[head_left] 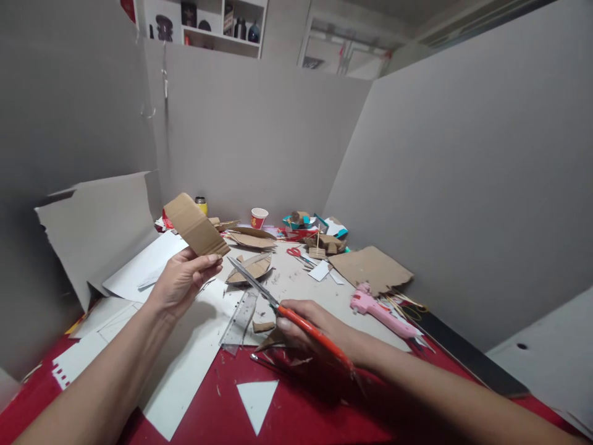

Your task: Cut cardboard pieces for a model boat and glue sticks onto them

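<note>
Brown corrugated cardboard strip (pixel 195 224) pinched in left hand (pixel 183 278) above the tabletop's (pixel 296 414) near-left clutter; right hand (pixel 315 330) grips orange-handled scissors (pixel 282 306), blades parted beside it

Readable text: I can make out none.
Paper cup (pixel 258 217) behind the pink glue gun (pixel 377 311): yellow mark, illegible.

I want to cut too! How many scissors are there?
2: orange-handled scissors in the right hand, and small red scissors lying farther back on the table. Clutter may hide more.
</note>
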`<state>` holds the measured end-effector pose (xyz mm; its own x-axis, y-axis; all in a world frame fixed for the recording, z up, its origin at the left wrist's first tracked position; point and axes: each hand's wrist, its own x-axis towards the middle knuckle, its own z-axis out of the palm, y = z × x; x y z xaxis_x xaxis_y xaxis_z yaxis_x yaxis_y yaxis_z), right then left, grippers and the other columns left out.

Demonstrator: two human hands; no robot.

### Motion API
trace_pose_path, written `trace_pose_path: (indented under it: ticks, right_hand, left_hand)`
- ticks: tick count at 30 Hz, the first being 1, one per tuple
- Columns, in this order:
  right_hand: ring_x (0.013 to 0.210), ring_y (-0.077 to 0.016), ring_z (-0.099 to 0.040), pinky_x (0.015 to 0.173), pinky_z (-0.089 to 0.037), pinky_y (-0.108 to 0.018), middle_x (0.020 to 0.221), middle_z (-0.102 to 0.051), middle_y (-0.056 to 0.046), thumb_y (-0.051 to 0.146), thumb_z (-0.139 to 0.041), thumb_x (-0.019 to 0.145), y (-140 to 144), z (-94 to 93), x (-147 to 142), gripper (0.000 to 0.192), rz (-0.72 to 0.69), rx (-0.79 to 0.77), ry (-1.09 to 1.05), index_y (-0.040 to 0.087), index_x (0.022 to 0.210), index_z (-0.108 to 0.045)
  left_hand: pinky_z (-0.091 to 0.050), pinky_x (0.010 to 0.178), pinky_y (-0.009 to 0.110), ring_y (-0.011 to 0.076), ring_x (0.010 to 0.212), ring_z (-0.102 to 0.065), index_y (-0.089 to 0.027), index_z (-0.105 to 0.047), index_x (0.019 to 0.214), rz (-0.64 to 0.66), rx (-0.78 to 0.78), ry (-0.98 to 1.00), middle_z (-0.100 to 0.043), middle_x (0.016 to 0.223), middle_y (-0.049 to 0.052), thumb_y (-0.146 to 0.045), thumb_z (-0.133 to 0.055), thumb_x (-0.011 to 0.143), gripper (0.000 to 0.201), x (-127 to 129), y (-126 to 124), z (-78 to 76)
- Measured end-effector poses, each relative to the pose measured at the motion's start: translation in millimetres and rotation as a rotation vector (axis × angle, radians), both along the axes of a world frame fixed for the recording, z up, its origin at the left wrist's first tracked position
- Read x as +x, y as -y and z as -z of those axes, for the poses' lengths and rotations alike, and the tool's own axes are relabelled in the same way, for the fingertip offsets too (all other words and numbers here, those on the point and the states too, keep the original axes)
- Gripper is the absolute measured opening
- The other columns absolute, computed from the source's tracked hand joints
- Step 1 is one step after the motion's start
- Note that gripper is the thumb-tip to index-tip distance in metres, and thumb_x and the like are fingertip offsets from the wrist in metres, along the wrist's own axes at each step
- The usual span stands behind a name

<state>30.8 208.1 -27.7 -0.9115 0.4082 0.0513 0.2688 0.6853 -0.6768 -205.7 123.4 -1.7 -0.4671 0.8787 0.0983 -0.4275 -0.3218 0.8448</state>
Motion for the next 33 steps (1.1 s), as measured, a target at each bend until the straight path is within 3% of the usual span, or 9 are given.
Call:
trace_pose_path:
  ticks: [9, 19, 25, 33]
  right_hand:
    - [0.054, -0.0096, -0.040, 0.049, -0.035, -0.021, 0.059, -0.046, 0.002, 0.058, -0.040, 0.089, 8, -2.4, -10, 0.046, 0.004, -0.103, -0.068, 0.017, 0.068, -0.045]
    - [0.050, -0.0062, -0.031, 0.043, -0.028, -0.018, 0.057, -0.036, 0.005, 0.052, -0.044, 0.090, 3, 9.6, -10, 0.044, 0.005, -0.151, -0.139, 0.017, 0.062, -0.040]
    - [0.042, -0.0065, -0.038, 0.038, -0.032, -0.018, 0.051, -0.042, 0.004, 0.061, -0.043, 0.087, 7, 7.0, -6, 0.049, 0.022, -0.292, -0.104, 0.017, 0.064, -0.044]
    - [0.038, -0.0077, -0.043, 0.036, -0.034, -0.017, 0.049, -0.044, 0.004, 0.063, -0.039, 0.088, 6, 7.1, -1, 0.051, -0.040, -0.298, -0.109, 0.017, 0.068, -0.046]
  left_hand:
    - [-0.057, 0.069, 0.024, 0.0116, 0.068, -0.065, -0.010, -0.073, 0.083, 0.030, 0.005, -0.006, -0.073, 0.081, 0.006, -0.007, -0.078, 0.060, 0.024, 4, 0, 2.3]
    - [-0.054, 0.073, 0.027, 0.0138, 0.073, -0.066, -0.012, -0.074, 0.085, 0.063, 0.019, -0.080, -0.074, 0.083, 0.007, -0.022, -0.077, 0.069, 0.018, 5, 2, 4.9]
    - [-0.053, 0.069, 0.025, 0.0121, 0.069, -0.063, -0.013, -0.075, 0.083, 0.076, 0.006, -0.110, -0.073, 0.081, 0.006, -0.023, -0.077, 0.069, 0.017, 6, 2, 3.9]
    - [-0.053, 0.070, 0.027, 0.0130, 0.071, -0.063, -0.012, -0.075, 0.082, 0.072, 0.002, -0.136, -0.072, 0.081, 0.007, -0.024, -0.077, 0.069, 0.018, 6, 2, 2.7]
